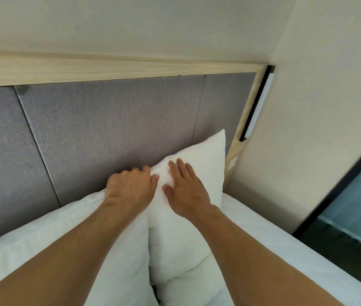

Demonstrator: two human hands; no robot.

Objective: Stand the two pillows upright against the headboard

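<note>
The right white pillow [203, 164] stands upright, leaning on the grey padded headboard [108, 129] near its right end. My left hand [131, 186] grips that pillow's top left edge, fingers curled over it between pillow and headboard. My right hand [186, 191] lies flat and open on the pillow's front face, fingers spread. The left white pillow [49, 235] stretches out to the left beneath my left forearm, its top edge against the headboard; how upright it is I cannot tell.
A light wooden frame [108, 67] tops and edges the headboard. A cream wall [318, 107] closes in on the right, with a dark glass panel [351, 206] beside the bed. White bedding [263, 235] covers the mattress at the right.
</note>
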